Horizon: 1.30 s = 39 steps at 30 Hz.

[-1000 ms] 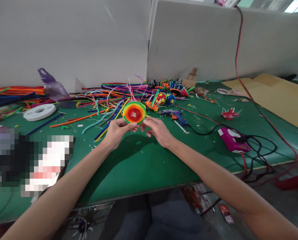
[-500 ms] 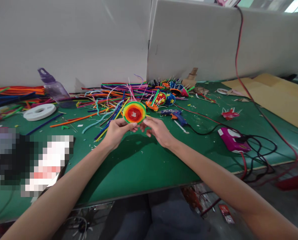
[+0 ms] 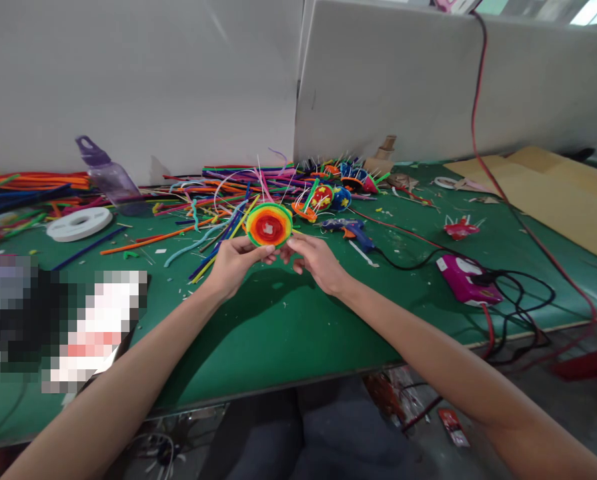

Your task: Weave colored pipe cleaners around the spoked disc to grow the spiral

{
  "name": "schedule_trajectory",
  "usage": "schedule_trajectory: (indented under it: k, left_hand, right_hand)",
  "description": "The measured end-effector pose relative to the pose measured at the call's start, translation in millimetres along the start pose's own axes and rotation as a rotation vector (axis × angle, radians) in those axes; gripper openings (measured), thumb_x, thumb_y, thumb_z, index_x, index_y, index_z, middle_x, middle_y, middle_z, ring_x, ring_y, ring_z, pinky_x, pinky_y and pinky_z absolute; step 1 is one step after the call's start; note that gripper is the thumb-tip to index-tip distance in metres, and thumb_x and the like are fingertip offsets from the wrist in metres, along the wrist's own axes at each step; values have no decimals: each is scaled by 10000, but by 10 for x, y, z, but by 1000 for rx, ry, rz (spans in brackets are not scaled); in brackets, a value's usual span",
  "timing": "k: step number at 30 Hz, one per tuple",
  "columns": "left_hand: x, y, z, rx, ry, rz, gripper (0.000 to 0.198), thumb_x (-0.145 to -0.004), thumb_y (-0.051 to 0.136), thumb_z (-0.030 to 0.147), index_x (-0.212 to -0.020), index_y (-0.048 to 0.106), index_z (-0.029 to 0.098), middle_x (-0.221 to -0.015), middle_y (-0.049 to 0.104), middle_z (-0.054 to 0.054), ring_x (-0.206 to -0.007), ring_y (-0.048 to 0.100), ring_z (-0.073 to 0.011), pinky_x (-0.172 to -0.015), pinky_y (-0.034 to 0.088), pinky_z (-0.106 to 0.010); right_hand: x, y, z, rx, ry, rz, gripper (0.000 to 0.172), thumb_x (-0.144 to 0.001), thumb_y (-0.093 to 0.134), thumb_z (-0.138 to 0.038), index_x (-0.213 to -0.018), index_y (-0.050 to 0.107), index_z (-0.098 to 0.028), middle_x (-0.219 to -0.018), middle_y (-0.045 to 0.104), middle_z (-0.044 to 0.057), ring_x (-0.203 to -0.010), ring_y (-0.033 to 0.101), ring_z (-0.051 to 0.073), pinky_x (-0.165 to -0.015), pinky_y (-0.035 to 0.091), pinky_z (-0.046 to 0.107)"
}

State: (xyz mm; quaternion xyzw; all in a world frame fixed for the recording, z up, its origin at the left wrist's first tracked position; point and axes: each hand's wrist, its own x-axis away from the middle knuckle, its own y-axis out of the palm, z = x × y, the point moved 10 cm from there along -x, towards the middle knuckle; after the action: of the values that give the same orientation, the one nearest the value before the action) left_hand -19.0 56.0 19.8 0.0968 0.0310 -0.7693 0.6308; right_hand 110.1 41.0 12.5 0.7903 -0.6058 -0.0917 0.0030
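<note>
Between both hands, above the green table, is a round coil of pipe cleaners, with a green rim and yellow, orange and red rings towards a pale centre. My left hand pinches its lower left edge, thumb in front. At the lower right edge, my right hand holds it between thumb and fingers; some of these fingertips are hidden behind the disc. Loose blue and yellow pipe cleaners lie just behind my left hand. Right of the disc rests a blue hot glue gun.
A purple bottle and a white spool stand at the left, near a pixelated phone-like slab. Starry pipe-cleaner pieces lie behind the disc. At the right are a magenta power strip with tangled cables and brown cardboard.
</note>
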Motion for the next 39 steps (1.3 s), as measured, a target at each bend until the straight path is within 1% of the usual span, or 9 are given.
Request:
schedule_trajectory:
  k: [6,12,18,22,26,30,33,35,39]
  left_hand:
    - [8,3,-29,26,-19,1,206,-590,842,297,-689,740,147,-645,718,-48,-596,642,-143,-646,523,-290]
    - [-3,-11,-99,98,-77,34,265,-531,870,301,-681,723,139,-640,710,-45,-597,637,-140,-652,519,-289]
    - [-9,-19,-116,119,-83,34,264,-562,865,314,-703,729,136,-675,728,-53,-604,642,-127,-656,522,-270]
    - [-4,-16,-135,149,-102,30,252,-575,863,296,-719,734,133,-697,736,-57,-609,644,-114,-654,526,-248]
    - [-2,-7,-216,214,-197,20,230,-576,861,271,-700,730,128,-742,746,-77,-606,637,-95,-631,521,-212]
    - [22,25,-283,260,-295,10,185,-581,858,206,-661,714,121,-706,733,-73,-599,629,-87,-597,512,-185]
    - [33,37,-281,269,-308,14,155,-607,843,176,-654,708,113,-689,727,-73,-595,627,-83,-591,512,-173]
    - [32,32,-280,275,-306,23,141,-619,834,165,-660,712,107,-688,727,-75,-589,628,-79,-589,512,-164]
    - [13,11,-275,298,-280,27,144,-615,840,165,-675,724,103,-707,737,-78,-591,635,-71,-587,512,-142]
  right_hand:
    - [-14,-16,14,-32,4,-3,229,-793,565,-406,-726,587,-189,-773,590,41,-714,540,144,-480,331,238]
    - [-48,-47,63,-85,-11,-13,198,-772,525,-362,-737,605,-185,-771,609,54,-700,544,152,-471,321,241]
    - [-33,-68,34,-77,1,33,147,-743,595,-325,-743,621,-181,-758,606,42,-694,538,139,-470,313,239]
    - [-32,-79,69,-157,50,45,161,-706,674,-326,-767,631,-182,-750,601,23,-689,530,128,-477,304,236]
    - [-54,-125,142,-274,105,77,187,-656,697,-262,-822,658,-186,-770,603,9,-704,536,120,-498,297,236]
    - [-84,-284,211,-406,122,182,161,-671,606,-208,-819,662,-174,-760,600,9,-679,536,107,-507,297,235]
    - [-76,-454,286,-473,140,310,171,-703,537,-221,-830,643,-178,-727,594,5,-637,533,100,-503,304,233]
    - [-72,-492,297,-473,140,338,195,-712,533,-245,-872,632,-192,-715,597,-1,-612,531,104,-492,302,237]
    - [-72,-361,230,-342,125,251,214,-675,611,-247,-880,640,-193,-686,589,-11,-590,524,109,-459,271,237]
